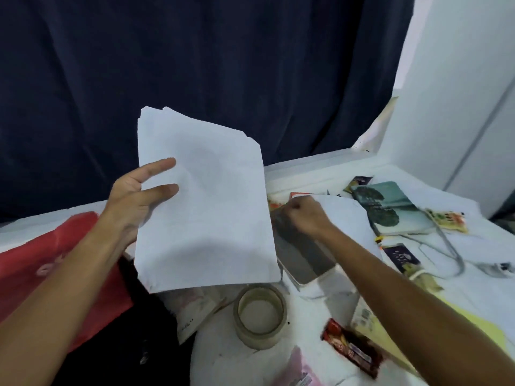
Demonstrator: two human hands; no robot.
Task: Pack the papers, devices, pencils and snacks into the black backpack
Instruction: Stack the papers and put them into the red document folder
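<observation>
Down at the near edge, a red snack bar [351,347] lies on the white table [473,302], beside a yellow sheet [473,327] and a pink packet [295,369]. Just past it sits a roll of clear tape [260,316], and to the left, the black backpack [133,330] slumps against a red bag [50,252]. Up we go: the left hand [133,196] holds a stack of white papers [200,201] raised off the table, fingers straight across the front, the thumb hidden behind the sheets. Across the way, the right hand [303,215] is curled, pinching at the edge of another white sheet [345,215] lying on the table, right beside a grey phone-like device [301,252]. Further right, a teal notebook with a tree on its cover [390,207] lies flat, a grey cable [451,252] looping past it, with small snack packets [448,218] scattered around. Behind it all hangs a dark blue curtain [195,65], with a white wall [457,93] to the right.
</observation>
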